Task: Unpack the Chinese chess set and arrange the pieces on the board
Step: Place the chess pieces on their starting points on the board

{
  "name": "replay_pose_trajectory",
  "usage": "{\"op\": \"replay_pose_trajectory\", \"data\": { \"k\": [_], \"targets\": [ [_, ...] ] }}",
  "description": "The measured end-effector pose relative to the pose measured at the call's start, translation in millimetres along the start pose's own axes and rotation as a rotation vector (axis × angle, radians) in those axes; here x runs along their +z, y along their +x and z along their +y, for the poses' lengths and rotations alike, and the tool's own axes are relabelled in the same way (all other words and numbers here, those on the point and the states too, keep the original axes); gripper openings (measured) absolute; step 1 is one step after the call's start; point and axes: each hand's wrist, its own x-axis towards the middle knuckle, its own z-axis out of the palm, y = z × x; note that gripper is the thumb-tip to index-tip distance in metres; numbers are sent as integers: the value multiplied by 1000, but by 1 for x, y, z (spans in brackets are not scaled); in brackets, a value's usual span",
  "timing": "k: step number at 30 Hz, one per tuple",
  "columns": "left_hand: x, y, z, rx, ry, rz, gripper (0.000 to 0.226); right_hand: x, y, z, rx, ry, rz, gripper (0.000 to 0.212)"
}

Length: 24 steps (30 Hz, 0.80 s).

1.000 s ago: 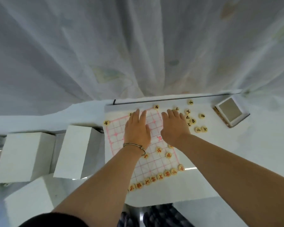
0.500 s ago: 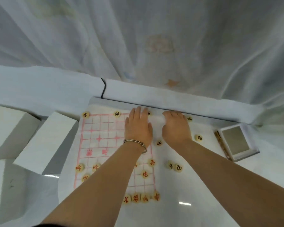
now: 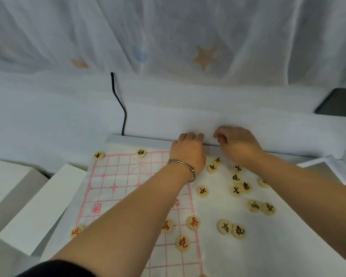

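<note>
Two white blocks (image 3: 38,198) stand at the left, beside the counter (image 3: 132,139), and a black cable (image 3: 124,116) drops behind its far edge. The paper board (image 3: 116,176) lies flat on it, its pink grid running toward the person. On the far row, a black-lettered corner piece (image 3: 99,155) and a second back-row piece (image 3: 141,152) sit on line crossings. Red pieces (image 3: 192,222) stand on the nearer half.

The left hand (image 3: 188,152), with a bangle (image 3: 181,162) at the wrist, reaches over the grid's far right corner with its fingers curled down. Anything under them is hidden. The right hand (image 3: 238,145) hangs just beside it, past the grid, with its fingertips drawn together. I cannot tell whether it pinches a piece. Loose black pieces (image 3: 236,177) lie scattered on the paper margin to the right.

The step looks like filling black's back row. To do it well:
- Take one piece at a time from the scatter and read its character.
- Centre each piece on its crossing, mirroring the left side.
- Press lightly, since thin paper probably slides.
- Keep the forearms lifted clear of the red pieces.
</note>
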Motion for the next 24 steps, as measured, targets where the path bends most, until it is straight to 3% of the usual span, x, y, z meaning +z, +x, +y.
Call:
{"op": "replay_pose_trajectory", "data": {
  "k": [6,12,15,19,24],
  "targets": [
    [2,11,0,42,80,9,51,6,-5,4,-70,76,88,30],
    [-4,-14,-11,45,42,-25,48,5,-22,-2,-180,-135,-203,49],
    [-8,-25,-13,39,62,-38,49,6,-27,-2,-184,-224,-261,44],
    [-12,-43,-14,17,75,-18,48,13,-30,-6,-200,-311,-221,26],
    [-10,-65,-18,21,77,19,49,7,-31,-15,-143,-180,-68,27]
  ]
}}
